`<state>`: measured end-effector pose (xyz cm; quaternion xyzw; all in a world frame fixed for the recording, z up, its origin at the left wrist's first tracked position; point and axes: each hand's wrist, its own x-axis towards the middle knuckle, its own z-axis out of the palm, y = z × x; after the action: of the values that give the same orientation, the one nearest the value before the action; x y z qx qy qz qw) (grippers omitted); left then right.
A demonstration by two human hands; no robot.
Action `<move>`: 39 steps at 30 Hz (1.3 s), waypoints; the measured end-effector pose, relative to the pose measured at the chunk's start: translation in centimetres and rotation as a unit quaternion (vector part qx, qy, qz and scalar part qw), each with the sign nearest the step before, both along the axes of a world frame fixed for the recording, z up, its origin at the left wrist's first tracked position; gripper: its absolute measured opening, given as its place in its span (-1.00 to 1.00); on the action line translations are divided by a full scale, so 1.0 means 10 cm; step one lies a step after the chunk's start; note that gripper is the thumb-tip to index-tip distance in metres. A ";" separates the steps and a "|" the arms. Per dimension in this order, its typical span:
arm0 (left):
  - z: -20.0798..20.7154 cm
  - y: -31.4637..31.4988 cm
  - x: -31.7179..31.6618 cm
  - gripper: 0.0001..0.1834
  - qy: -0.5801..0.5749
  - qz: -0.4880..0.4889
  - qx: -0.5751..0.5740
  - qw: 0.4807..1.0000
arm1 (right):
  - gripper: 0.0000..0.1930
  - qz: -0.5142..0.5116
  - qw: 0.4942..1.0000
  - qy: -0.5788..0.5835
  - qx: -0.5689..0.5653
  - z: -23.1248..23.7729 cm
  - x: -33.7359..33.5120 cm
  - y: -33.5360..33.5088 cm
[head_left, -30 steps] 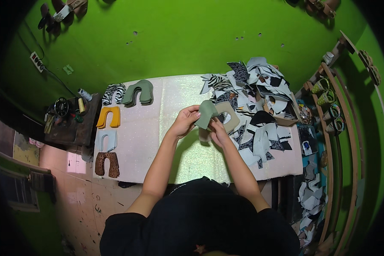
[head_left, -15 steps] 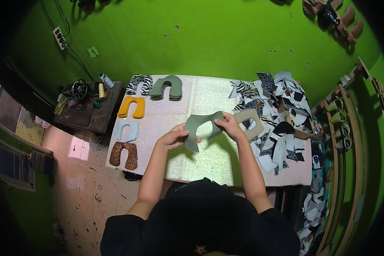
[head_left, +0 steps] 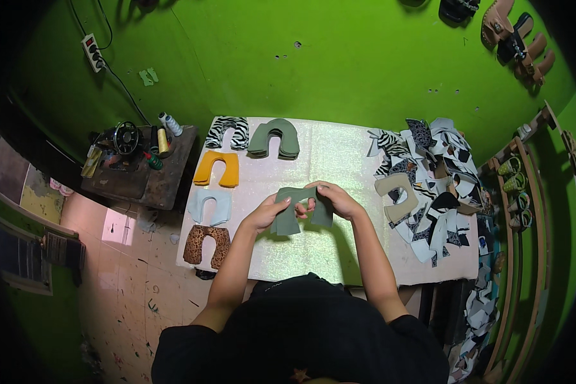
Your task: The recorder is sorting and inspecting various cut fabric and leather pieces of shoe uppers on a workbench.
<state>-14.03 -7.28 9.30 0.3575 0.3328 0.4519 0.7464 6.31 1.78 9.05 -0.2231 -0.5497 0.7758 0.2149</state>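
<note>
A grey-green U-shaped piece of sheet material (head_left: 288, 221) hangs between my two hands above the table, its two legs pointing toward me. My left hand (head_left: 264, 212) pinches its left side, thumb on top. The right side is gripped by my right hand (head_left: 340, 201), and some fingertips show through the gap in the middle. At the far left of the table lies a stack of the same green pieces (head_left: 258, 139). Beside it are zebra-striped pieces (head_left: 214, 136), with yellow (head_left: 205, 170), pale grey (head_left: 197, 209) and leopard-print (head_left: 197, 248) ones nearer me.
A beige U-shaped piece (head_left: 408, 200) lies at the right, against a heap of offcuts (head_left: 438, 205). The table (head_left: 288, 262) has a pale, shiny cover. Left of it stands a sewing machine (head_left: 127, 137) with thread cones (head_left: 162, 139). Racks with footwear (head_left: 513, 184) line the right wall.
My hands have come closer together, and the green piece has turned so that its legs face me more squarely. The whole view has shifted slightly, moving the table rightward in the picture.
</note>
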 end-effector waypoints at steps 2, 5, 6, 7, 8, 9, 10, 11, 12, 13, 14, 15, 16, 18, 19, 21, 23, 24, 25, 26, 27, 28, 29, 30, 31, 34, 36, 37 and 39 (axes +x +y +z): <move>-0.01 0.07 -0.13 -0.60 0.079 -0.015 0.027 0.996 | -0.67 -0.019 0.999 -0.032 -0.008 -0.09 -0.08 0.02; -0.04 0.13 -0.29 -0.51 0.121 -0.033 0.016 0.992 | -0.65 -0.059 0.994 -0.085 -0.017 -0.13 -0.24 0.02; -0.07 0.15 -0.34 -0.51 0.121 -0.036 0.016 0.992 | -0.63 -0.079 0.991 -0.106 -0.018 -0.14 -0.29 0.04; -0.10 0.16 -0.38 -0.42 0.012 -0.041 -0.007 0.999 | -0.63 -0.081 0.991 -0.107 -0.018 -0.14 -0.32 0.06; -0.12 0.17 -0.42 -0.32 -0.097 -0.045 -0.031 0.994 | -0.62 -0.058 0.994 -0.076 -0.045 -0.15 -0.34 0.10; -0.13 0.19 -0.45 -0.32 -0.098 -0.047 -0.032 0.994 | -0.61 -0.034 0.996 -0.045 -0.072 -0.12 -0.38 0.11; -0.13 0.20 -0.48 -0.23 -0.139 -0.075 -0.028 0.987 | -0.61 -0.035 0.996 -0.047 -0.073 -0.08 -0.41 0.12; -0.14 0.21 -0.51 -0.15 -0.180 -0.104 -0.025 0.978 | -0.60 -0.030 0.997 -0.035 -0.068 -0.05 -0.45 0.13; -0.15 0.23 -0.51 -0.15 -0.181 -0.104 -0.026 0.978 | -0.59 -0.025 0.997 -0.023 -0.064 0.02 -0.48 0.14; -0.16 0.24 -0.50 -0.13 -0.204 -0.122 -0.026 0.971 | -0.59 -0.025 0.997 -0.025 -0.065 0.08 -0.50 0.16; -0.17 0.25 -0.49 -0.10 -0.226 -0.139 -0.026 0.964 | -0.59 -0.010 0.999 -0.038 -0.002 0.14 -0.52 0.19; -0.19 0.27 -0.49 -0.10 -0.229 -0.138 -0.027 0.963 | -0.58 0.006 0.997 -0.052 0.060 0.20 -0.53 0.22; -0.22 0.29 -0.49 -0.11 -0.229 -0.173 0.022 0.958 | -0.61 0.019 0.996 -0.046 0.075 0.27 -0.56 0.24; -0.23 0.35 -0.47 -0.12 -0.232 -0.206 0.070 0.948 | -0.63 0.042 0.995 -0.064 0.060 0.45 -0.57 0.26; -0.20 0.38 -0.46 -0.17 -0.233 -0.220 0.117 0.940 | -0.65 0.066 0.994 -0.078 0.047 0.56 -0.58 0.25; -0.13 0.40 -0.45 -0.21 -0.235 -0.233 0.165 0.929 | -0.70 0.062 0.992 -0.093 0.066 0.67 -0.59 0.23; -0.03 0.39 -0.43 -0.30 -0.278 -0.256 0.113 0.919 | -0.76 0.074 0.988 -0.117 0.067 0.70 -0.58 0.22; 0.01 0.38 -0.43 -0.30 -0.278 -0.256 0.114 0.919 | -0.76 0.074 0.988 -0.118 0.068 0.69 -0.57 0.21; 0.06 0.36 -0.43 -0.36 -0.221 -0.244 0.065 0.942 | -0.78 0.066 0.987 -0.127 0.076 0.67 -0.56 0.20; 0.08 0.35 -0.43 -0.42 -0.162 -0.231 0.015 0.959 | -0.79 0.059 0.986 -0.135 0.084 0.66 -0.55 0.19; 0.09 0.35 -0.43 -0.42 -0.161 -0.230 0.016 0.959 | -0.79 0.059 0.985 -0.135 0.085 0.64 -0.55 0.18; 0.10 0.37 -0.42 -0.44 -0.168 -0.259 0.048 0.950 | -0.79 0.040 0.982 -0.126 0.131 0.62 -0.55 0.16; 0.11 0.37 -0.41 -0.45 -0.175 -0.287 0.080 0.938 | -0.79 0.021 0.977 -0.117 0.177 0.62 -0.54 0.14; 0.13 0.35 -0.39 -0.45 -0.174 -0.289 0.080 0.938 | -0.79 0.019 0.977 -0.117 0.178 0.63 -0.52 0.12; 0.17 0.32 -0.35 -0.44 -0.168 -0.282 0.079 0.941 | -0.80 0.009 0.978 -0.127 0.163 0.66 -0.50 0.10; 0.12 0.29 -0.32 -0.38 -0.160 -0.270 0.071 0.947 | -0.82 0.004 0.978 -0.145 0.149 0.71 -0.44 0.04; 0.11 0.28 -0.30 -0.35 -0.160 -0.266 0.064 0.948 | -0.83 0.007 0.977 -0.155 0.150 0.72 -0.39 0.01; 0.13 0.26 -0.29 -0.30 -0.183 -0.258 0.066 0.946 | -0.84 0.011 0.971 -0.163 0.172 0.71 -0.36 0.01; 0.13 0.24 -0.30 -0.25 -0.206 -0.250 0.070 0.944 | -0.84 0.014 0.966 -0.172 0.195 0.66 -0.33 -0.01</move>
<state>-17.07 -4.88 10.55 0.3796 0.0394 0.3371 0.8606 3.01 1.71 15.60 -0.2993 -0.7219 0.6066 0.1461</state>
